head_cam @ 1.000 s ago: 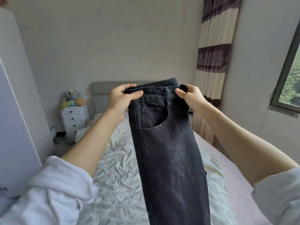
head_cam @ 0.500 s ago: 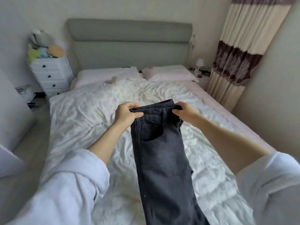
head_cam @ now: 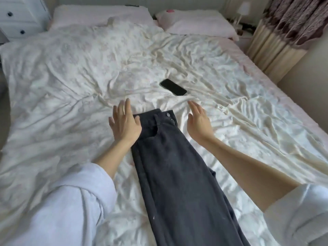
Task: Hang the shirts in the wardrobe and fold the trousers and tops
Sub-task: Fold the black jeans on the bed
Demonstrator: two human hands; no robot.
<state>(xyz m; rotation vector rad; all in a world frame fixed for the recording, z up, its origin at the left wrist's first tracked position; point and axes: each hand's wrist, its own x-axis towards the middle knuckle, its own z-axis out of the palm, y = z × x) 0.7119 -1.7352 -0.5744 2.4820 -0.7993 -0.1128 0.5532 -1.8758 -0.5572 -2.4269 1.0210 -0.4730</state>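
Now the trousers (head_cam: 174, 171) lie flat between two open hands, left hand (head_cam: 124, 122) and right hand (head_cam: 198, 121).

You get no readable text here: no label or brand on the trousers (head_cam: 177, 174), and the phone (head_cam: 173, 87) on the bed (head_cam: 71, 77) lies with its screen dark.

The black jeans (head_cam: 170, 167) are of matt denim, a thick cloth with small pale specks, and with dull metal buttons at the waist. The duvet cover (head_cam: 79, 71) is thin, crumpled cloth with a soft sheen. The phone (head_cam: 173, 87) has a glossy black face. The sleeves (head_cam: 58, 210) look like fleecy cloth, perhaps towelling. The drawer chest (head_cam: 21, 16) is smooth and painted white.
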